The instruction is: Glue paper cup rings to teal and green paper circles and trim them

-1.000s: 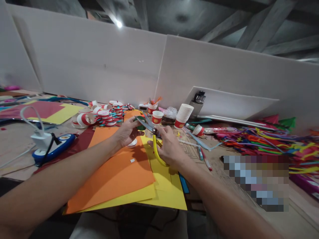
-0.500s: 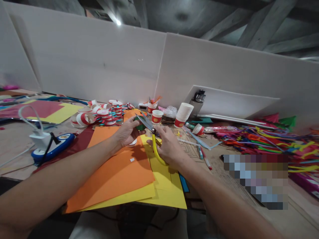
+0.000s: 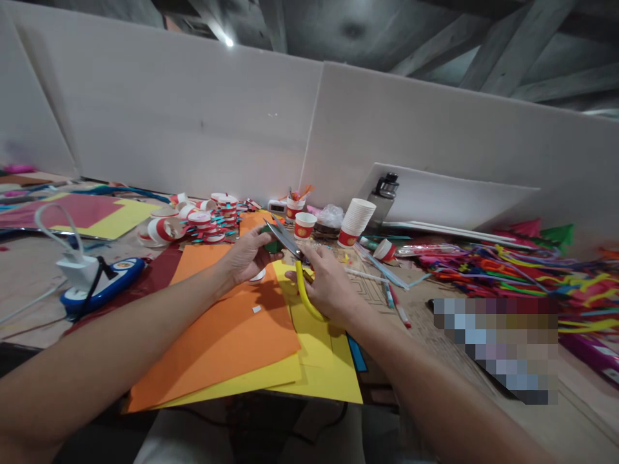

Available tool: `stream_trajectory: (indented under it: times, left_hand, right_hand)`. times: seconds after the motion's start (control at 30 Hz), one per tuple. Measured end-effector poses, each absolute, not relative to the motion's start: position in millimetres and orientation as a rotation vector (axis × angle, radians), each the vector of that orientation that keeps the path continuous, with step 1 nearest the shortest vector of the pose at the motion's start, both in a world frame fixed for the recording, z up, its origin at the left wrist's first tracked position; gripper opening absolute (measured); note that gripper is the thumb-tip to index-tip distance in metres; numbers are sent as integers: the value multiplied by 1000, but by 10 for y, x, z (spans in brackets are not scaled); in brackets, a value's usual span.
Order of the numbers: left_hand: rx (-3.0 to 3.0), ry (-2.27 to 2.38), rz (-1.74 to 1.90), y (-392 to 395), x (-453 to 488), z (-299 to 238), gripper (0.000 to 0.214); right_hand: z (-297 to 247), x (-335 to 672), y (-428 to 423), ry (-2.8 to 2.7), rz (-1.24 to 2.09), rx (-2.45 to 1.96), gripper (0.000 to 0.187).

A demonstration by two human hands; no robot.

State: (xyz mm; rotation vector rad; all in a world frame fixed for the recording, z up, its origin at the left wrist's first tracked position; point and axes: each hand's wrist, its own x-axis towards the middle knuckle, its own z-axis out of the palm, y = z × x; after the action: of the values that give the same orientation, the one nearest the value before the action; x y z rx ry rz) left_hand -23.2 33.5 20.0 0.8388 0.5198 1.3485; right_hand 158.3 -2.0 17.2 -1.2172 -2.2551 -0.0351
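My right hand (image 3: 329, 283) is closed round the yellow handles of a pair of scissors (image 3: 296, 264). The blades point up and to the left, into a small green piece of paper (image 3: 271, 245). My left hand (image 3: 247, 254) pinches that green piece from the left side. Both hands hover over an orange sheet (image 3: 222, 328) that lies on top of yellow sheets (image 3: 324, 367) near the table's front edge.
Cut red-and-white paper cups and rings (image 3: 203, 219) lie behind the hands, with a stack of paper cups (image 3: 355, 222) and a flask (image 3: 384, 193). Coloured strips and sticks (image 3: 512, 274) cover the right side. A blue device with a white charger (image 3: 97, 280) sits at left.
The scissor blades have closed a little on the green piece. Both hands stay in almost the same place.
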Motion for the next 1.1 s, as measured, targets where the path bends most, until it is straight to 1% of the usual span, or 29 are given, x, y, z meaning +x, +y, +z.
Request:
stream_trajectory:
  times: [0.6,0.77,1.1]
  left_hand:
    - [843,485,1317,338,-254,215,7]
    - [921,464,1322,348,-235,177,13]
    - [972,479,1281,309,-197,194,20]
  right_hand:
    - [180,1624,-40,-2286,-35,-1230,49]
    - [207,1594,-59,-2263,-33,-1279,48]
    - [248,1623,-77,-2278,25,-1224,50]
